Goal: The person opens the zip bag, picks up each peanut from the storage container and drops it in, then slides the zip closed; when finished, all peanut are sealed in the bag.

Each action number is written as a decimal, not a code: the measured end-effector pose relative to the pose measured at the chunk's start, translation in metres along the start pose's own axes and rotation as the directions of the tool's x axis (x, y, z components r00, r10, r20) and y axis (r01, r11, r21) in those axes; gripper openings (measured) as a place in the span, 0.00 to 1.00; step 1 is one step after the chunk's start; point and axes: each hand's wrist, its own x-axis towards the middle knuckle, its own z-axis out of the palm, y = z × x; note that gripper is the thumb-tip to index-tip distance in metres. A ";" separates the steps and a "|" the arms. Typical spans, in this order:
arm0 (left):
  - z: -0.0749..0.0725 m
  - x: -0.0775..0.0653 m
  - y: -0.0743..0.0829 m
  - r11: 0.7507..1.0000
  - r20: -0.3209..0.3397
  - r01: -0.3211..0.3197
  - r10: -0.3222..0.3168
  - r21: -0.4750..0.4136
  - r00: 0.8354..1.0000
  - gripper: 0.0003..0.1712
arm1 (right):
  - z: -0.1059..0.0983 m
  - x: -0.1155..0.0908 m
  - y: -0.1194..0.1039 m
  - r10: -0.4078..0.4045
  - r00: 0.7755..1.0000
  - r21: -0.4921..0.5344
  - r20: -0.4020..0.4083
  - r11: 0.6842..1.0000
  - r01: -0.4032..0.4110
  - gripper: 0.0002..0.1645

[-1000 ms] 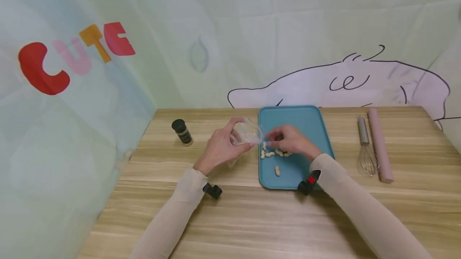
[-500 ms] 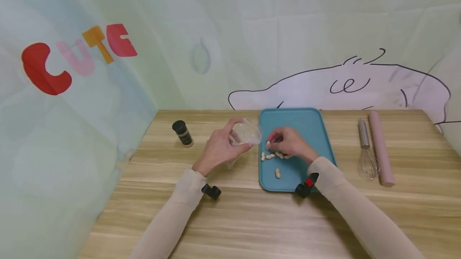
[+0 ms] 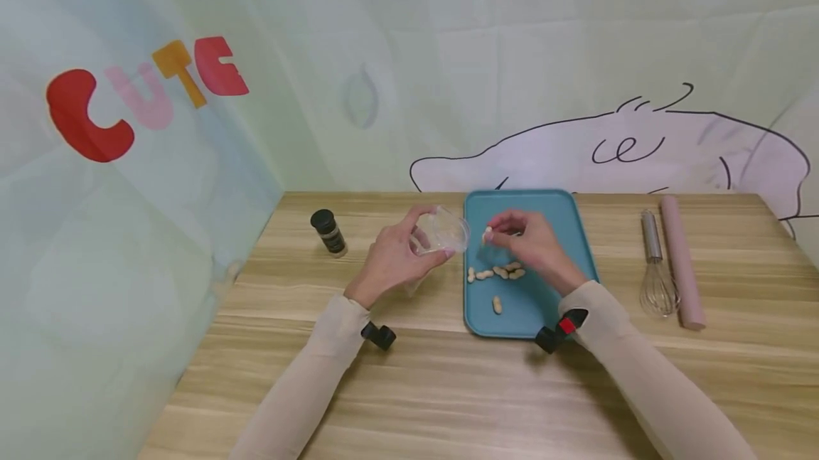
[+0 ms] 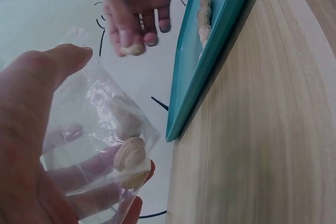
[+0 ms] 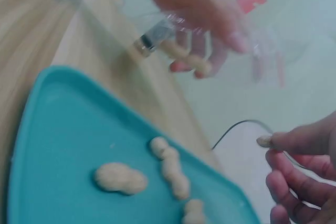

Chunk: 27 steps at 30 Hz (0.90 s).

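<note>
My left hand (image 3: 392, 261) grips a clear plastic bag (image 3: 448, 230) by its sides, with the bag's mouth toward the tray. Several peanuts (image 4: 129, 153) lie inside the bag in the left wrist view. Between the thumb and fingers of my right hand (image 3: 537, 247) a single peanut (image 3: 488, 234) is pinched, raised above the blue tray (image 3: 531, 314) and apart from the bag. On the tray, several unshelled peanuts (image 3: 502, 273) lie in a loose row, and one peanut (image 3: 497, 304) sits apart nearer the front.
A black-capped shaker jar (image 3: 329, 234) stands on the wooden table (image 3: 409, 389) at left. Right of the tray lie a wire whisk (image 3: 654, 268) and a pink rolling pin (image 3: 682, 264). A printed cloth (image 3: 397, 76) hangs behind the table.
My right hand has picked a peanut up from the tray's left side and lifted it. The left hand with the bag has stayed nearly in place.
</note>
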 end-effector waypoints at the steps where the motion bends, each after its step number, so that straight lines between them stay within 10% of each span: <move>1: 0.000 0.000 0.000 1.000 -0.001 -0.003 0.003 0.001 1.000 0.43 | -0.002 -0.002 -0.004 -0.016 1.000 0.012 -0.007 1.000 0.016 0.15; 27: 0.001 0.000 -0.001 0.999 0.000 -0.045 0.045 -0.002 0.999 0.42 | 0.000 -0.009 -0.024 -0.250 0.968 0.061 0.037 0.967 0.248 0.13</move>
